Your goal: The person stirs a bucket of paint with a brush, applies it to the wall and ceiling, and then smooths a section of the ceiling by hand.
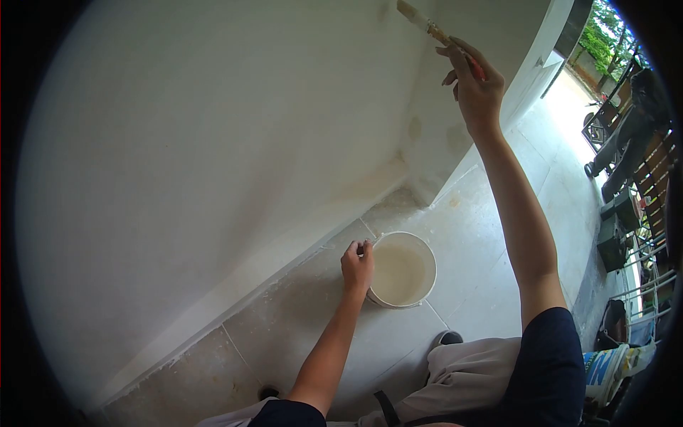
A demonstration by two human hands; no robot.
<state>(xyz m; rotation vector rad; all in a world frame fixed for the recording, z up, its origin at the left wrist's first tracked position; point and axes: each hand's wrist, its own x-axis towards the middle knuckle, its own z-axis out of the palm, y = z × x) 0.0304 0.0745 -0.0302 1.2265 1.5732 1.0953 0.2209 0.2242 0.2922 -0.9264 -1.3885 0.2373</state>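
Observation:
My right hand, raised at the upper right, is closed around the handle of a paintbrush. The brush's bristles point up and left, close to the pale wall; whether they touch it I cannot tell. Lower down, my left hand has its fingers curled together beside the left rim of a white bucket. What those fingers hold, if anything, is hidden. Pale, cloudy liquid is in the bucket, which stands on the tiled floor.
A wall corner juts out behind the bucket. At the far right a person in dark clothes stands near dark boxes and metal racks. A printed bucket stands at the lower right, near my right sleeve.

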